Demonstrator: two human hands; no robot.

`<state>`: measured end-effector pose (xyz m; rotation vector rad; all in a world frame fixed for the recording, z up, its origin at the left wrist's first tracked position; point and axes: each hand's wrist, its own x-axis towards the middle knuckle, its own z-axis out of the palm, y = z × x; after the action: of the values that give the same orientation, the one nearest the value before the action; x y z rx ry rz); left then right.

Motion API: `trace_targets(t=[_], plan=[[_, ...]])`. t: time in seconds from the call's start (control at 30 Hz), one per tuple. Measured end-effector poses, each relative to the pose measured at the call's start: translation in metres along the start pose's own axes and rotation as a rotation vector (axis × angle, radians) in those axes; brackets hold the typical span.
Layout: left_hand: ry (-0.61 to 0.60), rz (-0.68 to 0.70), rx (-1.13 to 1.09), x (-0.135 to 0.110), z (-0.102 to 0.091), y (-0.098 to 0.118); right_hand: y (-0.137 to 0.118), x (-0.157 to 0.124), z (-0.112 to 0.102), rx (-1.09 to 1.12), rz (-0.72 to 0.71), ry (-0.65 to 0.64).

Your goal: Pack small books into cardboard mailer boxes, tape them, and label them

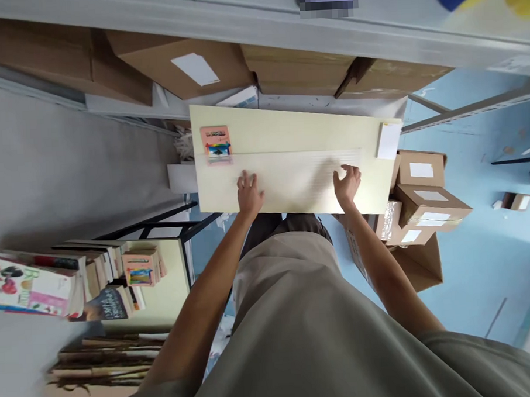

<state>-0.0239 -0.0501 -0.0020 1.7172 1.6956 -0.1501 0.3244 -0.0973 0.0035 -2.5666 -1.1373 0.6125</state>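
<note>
A clear plastic sheet (290,174) lies across the pale cream tabletop (297,127), its far edge running over the lower part of a small pink book (216,139) with a colourful cover. My left hand (249,194) rests on the sheet with its fingers spread, just below and right of the book. Over the sheet's right end is my right hand (347,184). Its fingers are curved, with a gap between thumb and forefinger and nothing visible in it. A white pad of paper (389,140) lies at the tabletop's far right corner.
Cardboard boxes (298,68) line the shelf beyond the table. More boxes (429,200) are stacked at the right on the blue floor. At the left, books (99,267) stand piled on another cream table (174,284), above bundled cardboard (109,363).
</note>
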Motion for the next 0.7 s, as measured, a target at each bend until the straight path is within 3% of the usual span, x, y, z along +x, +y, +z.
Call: trace_targets(t=[0.1, 0.2, 0.3, 0.4, 0.57, 0.7], plan=[[0.067, 0.035, -0.124, 0.007, 0.003, -0.012, -0.061, -0.02, 0.036, 0.037, -0.206, -0.217], [0.113, 0.082, -0.247, 0.016, 0.0, -0.031, -0.129, -0.041, 0.08, 0.127, -0.321, -0.436], [0.137, 0.106, -0.359, 0.027, -0.011, -0.051, -0.192, -0.057, 0.118, 0.159, -0.335, -0.586], [0.127, 0.034, -0.503, 0.034, -0.022, -0.066, -0.238, -0.066, 0.146, 0.084, -0.28, -0.672], [0.178, -0.122, -0.715, 0.04, -0.035, -0.081, -0.274, -0.07, 0.172, 0.042, -0.111, -0.735], [0.311, -0.118, -0.596, 0.058, -0.054, -0.09, -0.277, -0.07, 0.178, 0.133, 0.017, -0.785]])
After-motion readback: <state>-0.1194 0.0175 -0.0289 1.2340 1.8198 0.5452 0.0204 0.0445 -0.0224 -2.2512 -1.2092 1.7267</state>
